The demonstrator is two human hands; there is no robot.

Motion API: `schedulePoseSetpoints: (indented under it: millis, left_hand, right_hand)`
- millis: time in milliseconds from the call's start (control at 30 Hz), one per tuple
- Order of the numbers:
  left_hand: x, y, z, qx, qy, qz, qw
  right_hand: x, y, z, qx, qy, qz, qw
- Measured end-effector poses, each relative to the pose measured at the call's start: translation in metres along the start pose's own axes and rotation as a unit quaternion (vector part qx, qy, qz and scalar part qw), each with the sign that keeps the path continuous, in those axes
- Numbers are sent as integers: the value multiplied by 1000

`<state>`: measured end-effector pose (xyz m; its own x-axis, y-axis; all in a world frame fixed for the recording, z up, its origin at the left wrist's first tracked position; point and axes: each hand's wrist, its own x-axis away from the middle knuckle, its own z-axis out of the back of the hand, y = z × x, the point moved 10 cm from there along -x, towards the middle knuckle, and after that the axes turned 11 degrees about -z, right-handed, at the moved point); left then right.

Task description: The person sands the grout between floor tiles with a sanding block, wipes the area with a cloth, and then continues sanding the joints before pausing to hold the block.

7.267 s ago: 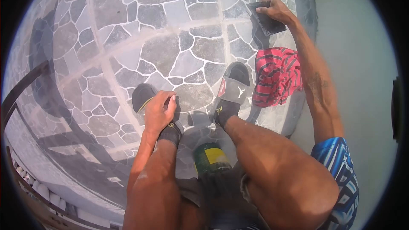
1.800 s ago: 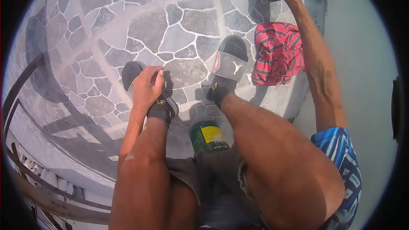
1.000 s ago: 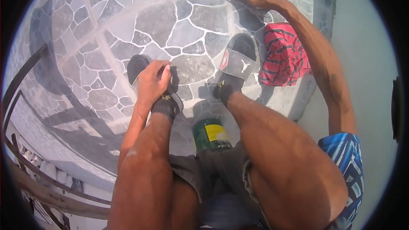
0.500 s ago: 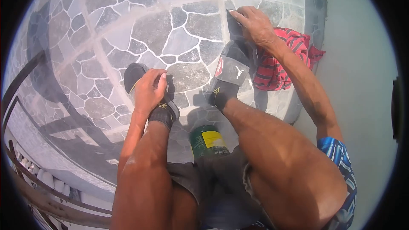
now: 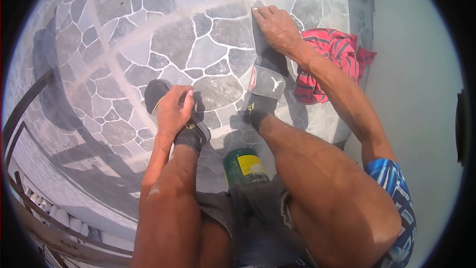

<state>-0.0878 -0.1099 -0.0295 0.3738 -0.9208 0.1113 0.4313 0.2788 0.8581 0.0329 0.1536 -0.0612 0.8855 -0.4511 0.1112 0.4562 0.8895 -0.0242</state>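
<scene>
My right hand (image 5: 278,31) is on the paved stone floor (image 5: 218,89) beyond my right foot, its fingers curled down near a straight, pale joint line. At its fingertips shows a small white spot; what the fingers hold, if anything, I cannot make out. My left hand (image 5: 174,110) rests over the black sandal (image 5: 157,94) on my left foot, thumb and forefinger drawn close together with nothing visible between them. A dark grey slide sandal (image 5: 267,83) with a white logo covers my right foot. Right of that foot lies a crumpled red cloth with dark stripes (image 5: 329,64).
Between my legs stands a green can with a yellow label (image 5: 245,166). A plain pale wall (image 5: 411,84) runs along the right side. Curved dark metal bars (image 5: 27,94) edge the lower left, with pale stones (image 5: 62,217) below them.
My right hand has slid a little left along the floor, away from the red cloth. My left hand stays on the sandal. The view has shifted slightly.
</scene>
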Motion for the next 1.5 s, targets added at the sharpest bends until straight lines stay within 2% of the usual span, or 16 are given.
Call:
schedulePoseSetpoints:
  millis: [167, 233, 300, 367, 500, 600, 767, 900, 1000, 1100, 1133, 1267, 1367, 1500]
  left_hand:
    - [1, 0, -3, -16, -5, -28, 999]
    - [0, 0, -2, -11, -9, -20, 1000]
    - [1, -2, 0, -1, -12, 12, 1000]
    - [0, -1, 1, -11, -6, -3, 1000]
    - [0, 2, -1, -21, 3, -32, 999]
    - [1, -2, -1, -5, -15, 11, 1000]
    - [5, -3, -6, -13, -18, -2, 1000]
    - [0, -1, -2, -8, -17, 7, 1000]
    - [1, -1, -4, -23, -13, -18, 999]
    - [-1, 2, -1, -23, -10, -25, 999]
    - [1, -5, -3, 5, -21, 23, 999]
    - [1, 1, -4, -30, -12, -35, 999]
    - [1, -2, -4, -14, -20, -5, 1000]
    - [2, -1, -2, -14, -18, -2, 1000]
  right_hand:
    - [-8, 7, 8, -45, -16, 5, 999]
    - [15, 1, 1, -29, -16, 6, 999]
    - [11, -1, 3, -19, 7, 12, 1000]
    - [10, 2, 0, -20, 33, 9, 999]
    - [0, 4, 3, -26, 6, 23, 999]
    - [9, 3, 1, -13, 10, 30, 999]
    - [-8, 12, 4, -38, -14, 20, 999]
    - [12, 11, 7, -24, 24, 39, 999]
    - [-11, 17, 5, -27, 16, 32, 999]
    - [3, 18, 0, -22, -8, 45, 999]
    - [8, 16, -1, -24, -7, 59, 998]
    - [-9, 16, 4, -26, 16, 57, 998]
    - [-12, 20, 3, -40, -20, 53, 998]
    - [6, 18, -2, -39, 27, 95, 994]
